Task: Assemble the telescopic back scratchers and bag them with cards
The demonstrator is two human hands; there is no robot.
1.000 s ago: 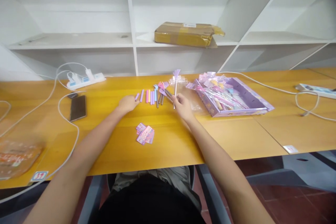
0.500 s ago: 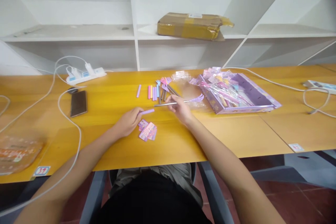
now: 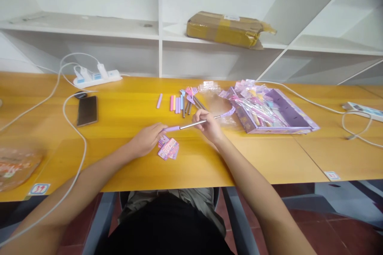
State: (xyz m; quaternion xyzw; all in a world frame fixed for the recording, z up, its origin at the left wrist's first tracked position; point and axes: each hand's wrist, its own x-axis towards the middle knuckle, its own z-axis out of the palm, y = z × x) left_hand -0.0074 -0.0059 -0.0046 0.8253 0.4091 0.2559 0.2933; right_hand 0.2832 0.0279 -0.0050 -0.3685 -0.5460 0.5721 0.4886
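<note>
My left hand is closed on a purple tube. The tube's right end meets the tip of a metal rod. Fingers of my right hand pinch that rod, which has a purple claw-shaped head at its right end. Just below my left hand lie several small printed cards. Beyond my hands are several coloured tubes side by side, a lone purple tube, and a group of rods with coloured claw heads.
A purple box of wrapped items stands at right, with clear bags beside it. At left are a phone, a power strip, white cables and an orange packet. A taped carton sits on the shelf.
The rod and the purple tube, apart before, now meet end to end. The rod in my right hand has tilted, its left end lower. The camera view has shifted slightly.
</note>
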